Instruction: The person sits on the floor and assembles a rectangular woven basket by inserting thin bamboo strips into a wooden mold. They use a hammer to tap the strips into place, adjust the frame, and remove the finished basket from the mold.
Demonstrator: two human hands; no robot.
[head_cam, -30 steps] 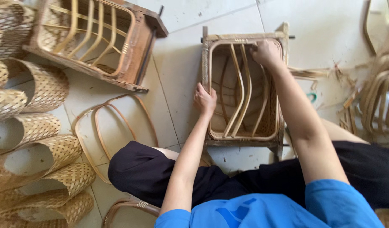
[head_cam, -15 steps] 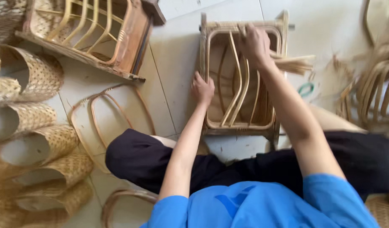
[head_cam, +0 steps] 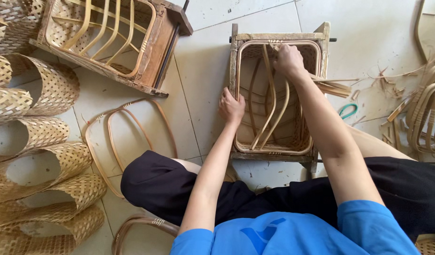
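Compared with the earlier frames, the right hand [head_cam: 287, 60] had moved from the far right corner of the wooden mould frame [head_cam: 279, 36] to the middle of its far rail, while the left hand [head_cam: 231, 106] had slid a little up the left rail.

From the head view, the left hand was clamped over that left rail, fingers curled on the wood. The right hand was closed around the top of a bent rattan rib [head_cam: 271, 94] where it met the far rim, though its fingertips were hidden. The half-built basket [head_cam: 300, 137] sat inside the frame on the tiled floor [head_cam: 203, 61] between the person's knees.

By the look of it, the work was partway: woven walls lined the mould, an oval rim hoop ran round the top and several curved ribs were seated, but they looked loose and unbound.

A second frame with basket [head_cam: 109, 38] lay tilted at upper left. Curled sheets of woven bamboo matting [head_cam: 38, 156] were stacked at left, glossy and herringbone-patterned. Bare rattan hoops [head_cam: 127, 137] lay flat beside them. Split strips [head_cam: 333, 87] rested by the right forearm, near teal-handled scissors [head_cam: 348, 111].
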